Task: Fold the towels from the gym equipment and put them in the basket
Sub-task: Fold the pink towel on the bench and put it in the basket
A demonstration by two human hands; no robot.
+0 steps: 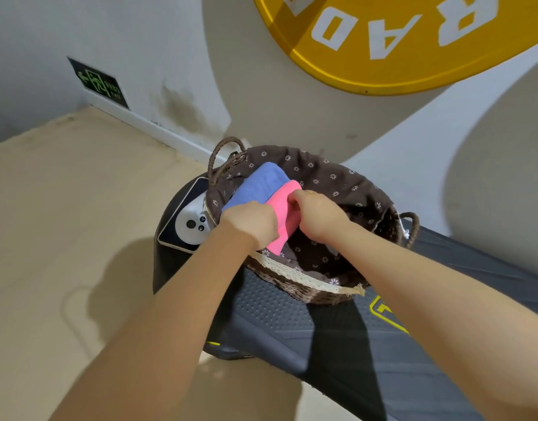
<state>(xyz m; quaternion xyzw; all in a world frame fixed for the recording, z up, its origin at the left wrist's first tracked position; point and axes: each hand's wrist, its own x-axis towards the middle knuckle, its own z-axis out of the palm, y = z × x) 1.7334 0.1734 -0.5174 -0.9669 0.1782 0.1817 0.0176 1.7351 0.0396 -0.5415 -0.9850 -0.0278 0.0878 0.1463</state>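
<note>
A brown wicker basket [304,291] with a dark flowered lining stands on a dark gym machine. Inside it, on the left, lies a folded blue towel [261,185]. A folded pink towel [284,214] lies next to it on the right, partly over its edge. My left hand [251,223] grips the near left edge of the pink towel, over the blue one. My right hand [319,215] holds the pink towel's right side, fingers curled over it. The right half of the basket shows only lining.
The dark treadmill-like machine [368,338] runs from the centre to the lower right, with a white control panel [190,221] left of the basket. Beige floor [64,223] spreads to the left. A white wall with a yellow round sign [383,41] rises behind.
</note>
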